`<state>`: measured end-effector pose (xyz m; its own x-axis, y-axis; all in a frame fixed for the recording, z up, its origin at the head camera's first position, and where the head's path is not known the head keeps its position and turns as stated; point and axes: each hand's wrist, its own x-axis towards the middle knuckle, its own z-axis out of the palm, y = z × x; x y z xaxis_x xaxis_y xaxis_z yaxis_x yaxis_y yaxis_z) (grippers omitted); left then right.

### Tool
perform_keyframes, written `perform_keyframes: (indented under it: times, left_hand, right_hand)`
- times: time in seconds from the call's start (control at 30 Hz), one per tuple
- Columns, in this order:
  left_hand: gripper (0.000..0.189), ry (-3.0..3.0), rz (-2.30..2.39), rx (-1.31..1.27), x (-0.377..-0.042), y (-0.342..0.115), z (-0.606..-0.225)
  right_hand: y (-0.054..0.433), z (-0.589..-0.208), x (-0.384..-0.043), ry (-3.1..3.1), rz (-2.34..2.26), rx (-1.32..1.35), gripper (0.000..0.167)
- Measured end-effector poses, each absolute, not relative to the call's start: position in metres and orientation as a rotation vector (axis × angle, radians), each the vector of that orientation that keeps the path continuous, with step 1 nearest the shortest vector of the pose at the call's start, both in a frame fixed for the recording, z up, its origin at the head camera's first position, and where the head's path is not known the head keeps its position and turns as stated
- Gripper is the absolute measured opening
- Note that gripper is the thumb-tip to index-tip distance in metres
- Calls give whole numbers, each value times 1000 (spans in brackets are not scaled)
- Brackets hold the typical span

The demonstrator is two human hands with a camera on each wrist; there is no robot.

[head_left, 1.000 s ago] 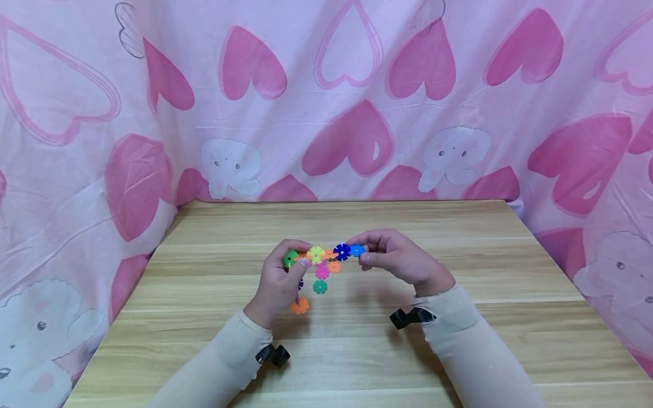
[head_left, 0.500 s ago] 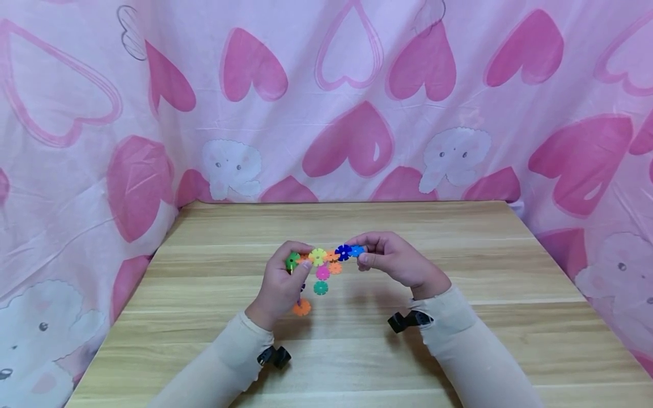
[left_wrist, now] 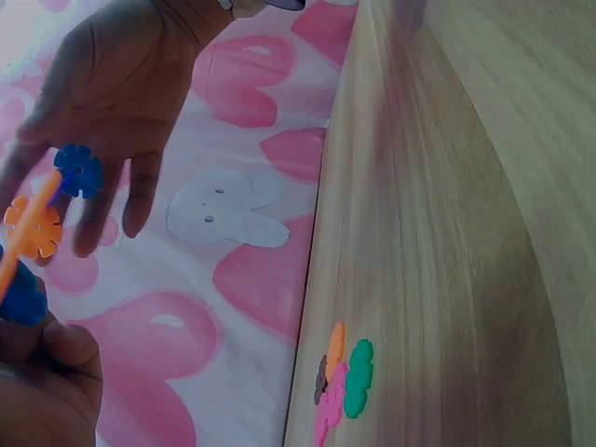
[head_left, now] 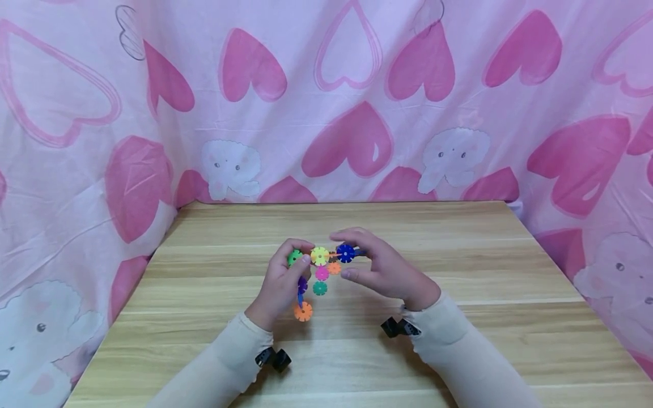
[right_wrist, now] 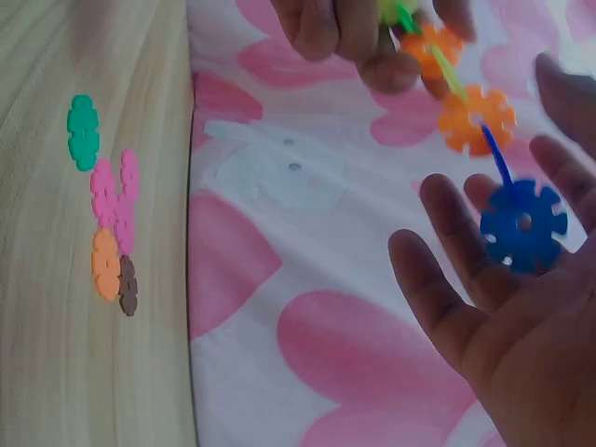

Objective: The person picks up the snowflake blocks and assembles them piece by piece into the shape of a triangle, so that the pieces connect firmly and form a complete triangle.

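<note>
Head view — left hand (head_left: 277,283) pinches linked discs (head_left: 322,273), partly hiding a green disc (head_left: 295,258) — right hand (head_left: 393,271) spread

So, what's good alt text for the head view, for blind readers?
A person's left grip holds joined, colourful notched discs over a wooden table; the right grip is open by their blue end. Pink heart-patterned fabric hangs behind.

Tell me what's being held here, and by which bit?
The left hand pinches the linked discs between the bright green disc and the yellow disc. The right hand, spread near the dark blue disc, grips nothing.
</note>
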<state>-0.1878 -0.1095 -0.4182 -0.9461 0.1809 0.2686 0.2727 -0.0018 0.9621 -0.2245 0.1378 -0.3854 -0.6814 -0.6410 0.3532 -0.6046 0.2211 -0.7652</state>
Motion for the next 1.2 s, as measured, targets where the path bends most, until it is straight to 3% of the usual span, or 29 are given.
perform_keyframes:
  times: [0.17, 0.33, 0.6, 0.9, 1.0, 1.2]
  left_hand:
    - [28, -2207, -2216, -452, -187, -109, -415]
    - [32, -2194, -2315, -476, -188, -111, -414]
    - [49, -2117, -2153, -605, -190, -114, -417]
    - [87, -1811, -1866, -903, -195, -115, -425]
    - [83, -1762, -1800, -967, -197, -114, -426]
    - [54, -1858, -1572, -905, -196, -114, -424]
  right_hand:
    - [132, -386, -222, 2554, -1395, -1438, 49]
    - [132, -388, -224, 2588, -1403, -1441, 39]
    - [135, -396, -230, 2406, -1622, -962, 34]
    - [128, -404, -235, 1980, -1843, -640, 36]
    - [124, -406, -234, 1861, -1886, -556, 38]
    - [118, -407, -231, 1692, -1905, -420, 40]
